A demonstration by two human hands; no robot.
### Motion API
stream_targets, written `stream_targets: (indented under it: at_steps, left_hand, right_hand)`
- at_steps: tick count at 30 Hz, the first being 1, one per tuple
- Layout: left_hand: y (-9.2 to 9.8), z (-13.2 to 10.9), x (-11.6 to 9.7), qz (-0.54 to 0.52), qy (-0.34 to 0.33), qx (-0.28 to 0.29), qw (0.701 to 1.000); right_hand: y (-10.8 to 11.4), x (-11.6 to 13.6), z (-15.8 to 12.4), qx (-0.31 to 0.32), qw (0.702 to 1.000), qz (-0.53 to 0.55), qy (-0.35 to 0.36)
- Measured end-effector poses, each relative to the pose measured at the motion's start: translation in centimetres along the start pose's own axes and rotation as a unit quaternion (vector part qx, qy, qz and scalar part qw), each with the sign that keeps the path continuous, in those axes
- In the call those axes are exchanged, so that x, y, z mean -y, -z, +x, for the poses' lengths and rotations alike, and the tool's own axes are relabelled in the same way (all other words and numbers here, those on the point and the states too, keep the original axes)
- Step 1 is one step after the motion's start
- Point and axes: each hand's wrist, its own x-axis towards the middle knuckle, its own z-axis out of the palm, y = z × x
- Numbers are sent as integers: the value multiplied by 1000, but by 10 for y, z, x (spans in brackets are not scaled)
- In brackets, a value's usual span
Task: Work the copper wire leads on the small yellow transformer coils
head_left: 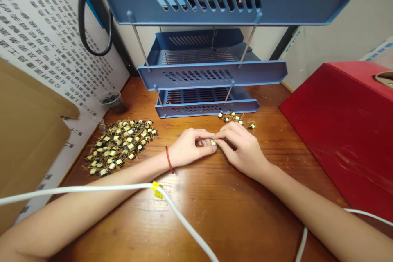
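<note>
My left hand [190,147] and my right hand [242,147] meet at the middle of the wooden table [215,208], fingertips pinched together on one small yellow-and-black wound component [213,143]. The left wrist wears a red band. A large pile of the same components [119,145], with thin orange wires, lies to the left of my left hand. A small group of them [235,118] lies just beyond my right hand, in front of the tray rack.
A blue three-tier tray rack [211,73] stands at the back. A red box [344,127] fills the right side. Cardboard [27,139] and a printed sheet [46,37] lie left. A small clear cup [112,100] sits nearby. A white cable [178,213] crosses the front.
</note>
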Motion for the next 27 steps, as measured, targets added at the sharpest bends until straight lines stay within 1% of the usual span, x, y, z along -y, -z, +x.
stream_targets:
  at_steps: [6, 11, 14, 17, 23, 27]
  left_hand:
    - [1, 1, -2, 7, 4, -5, 1000]
    - [-1, 1, -1, -4, 29, -25, 999]
    - [-1, 1, -1, -7, 28, -30, 999]
    - [-1, 0, -1, -14, 22, -35, 999]
    - [0, 2, 0, -48, 21, -34, 998]
    - [0, 2, -1, 8, 1, -23, 1000]
  right_hand:
    - [0, 2, 0, 0, 1000, 18, -13]
    - [2, 0, 3, -25, 993, 52, -102]
    - [3, -3, 4, -13, 988, 73, -135]
    - [4, -3, 4, 0, 987, 84, -139]
    - [3, -4, 3, 5, 987, 97, -131]
    - [2, -3, 3, 13, 991, 85, -104]
